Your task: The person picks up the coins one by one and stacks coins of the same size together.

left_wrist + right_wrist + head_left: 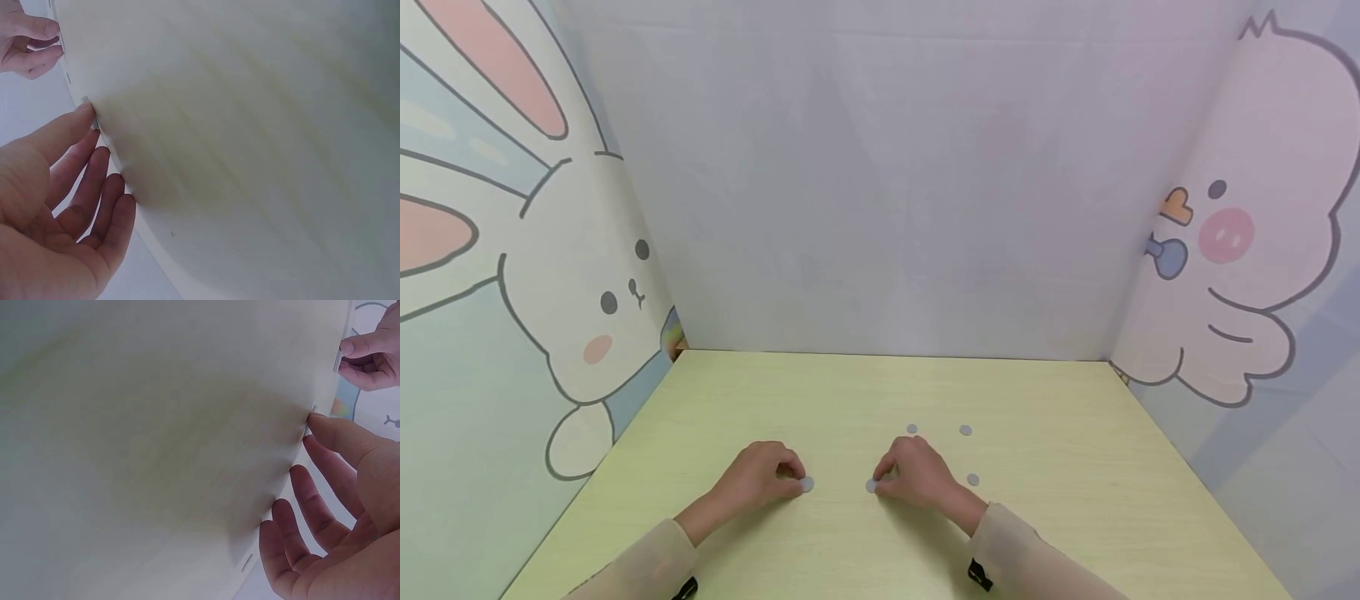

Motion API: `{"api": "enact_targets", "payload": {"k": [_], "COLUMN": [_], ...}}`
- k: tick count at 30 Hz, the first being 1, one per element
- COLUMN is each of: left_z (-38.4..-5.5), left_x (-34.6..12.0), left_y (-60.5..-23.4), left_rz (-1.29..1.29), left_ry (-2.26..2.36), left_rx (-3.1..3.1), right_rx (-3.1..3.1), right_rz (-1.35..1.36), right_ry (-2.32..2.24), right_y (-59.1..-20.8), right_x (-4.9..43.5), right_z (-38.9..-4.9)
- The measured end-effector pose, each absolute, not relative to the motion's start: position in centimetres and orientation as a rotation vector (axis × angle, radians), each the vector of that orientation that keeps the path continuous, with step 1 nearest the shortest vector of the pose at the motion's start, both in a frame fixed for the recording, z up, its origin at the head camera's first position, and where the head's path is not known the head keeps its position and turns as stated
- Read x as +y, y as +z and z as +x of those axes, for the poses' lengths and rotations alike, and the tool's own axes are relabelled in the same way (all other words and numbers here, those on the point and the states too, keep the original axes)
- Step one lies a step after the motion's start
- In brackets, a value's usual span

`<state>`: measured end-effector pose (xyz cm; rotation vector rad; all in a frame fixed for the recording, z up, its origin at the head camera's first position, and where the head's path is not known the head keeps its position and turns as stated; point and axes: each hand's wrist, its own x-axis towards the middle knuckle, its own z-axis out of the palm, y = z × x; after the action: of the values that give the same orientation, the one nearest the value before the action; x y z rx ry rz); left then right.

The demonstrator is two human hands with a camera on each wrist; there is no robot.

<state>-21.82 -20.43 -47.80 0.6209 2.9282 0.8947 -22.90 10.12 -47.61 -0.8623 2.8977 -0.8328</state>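
My left hand [763, 473] pinches a small silver-grey coin [807, 484] by its edge, thumb and forefinger at its left side, low on the table. A little to the right, my right hand [916, 472] holds a second coin [871, 486] the same way, by its right edge. The two coins face each other across a short gap. In the left wrist view the held coin [95, 117] is a thin sliver by the thumb tip, and the other fingertips rest at the tabletop. The right wrist view shows its coin [307, 430] edge-on.
Three more coins lie flat on the pale wooden table [745, 392]: one coin [912, 429] just beyond the right hand, one coin [966, 431] farther right, and one coin [973, 480] beside the right wrist. Printed cartoon curtains [880, 183] enclose the back and sides.
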Motion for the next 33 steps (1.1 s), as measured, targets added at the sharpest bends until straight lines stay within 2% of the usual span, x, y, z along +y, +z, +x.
{"api": "enact_targets", "payload": {"k": [33], "left_z": [-21.63], "left_x": [-20.61], "left_y": [-47.52], "left_rz": [0.623], "left_ry": [0.893], "left_rx": [2.931], "right_rx": [2.874], "right_rz": [-0.840], "right_ry": [-0.864], "right_y": [-47.47], "right_x": [9.72], "right_z": [-22.69]}}
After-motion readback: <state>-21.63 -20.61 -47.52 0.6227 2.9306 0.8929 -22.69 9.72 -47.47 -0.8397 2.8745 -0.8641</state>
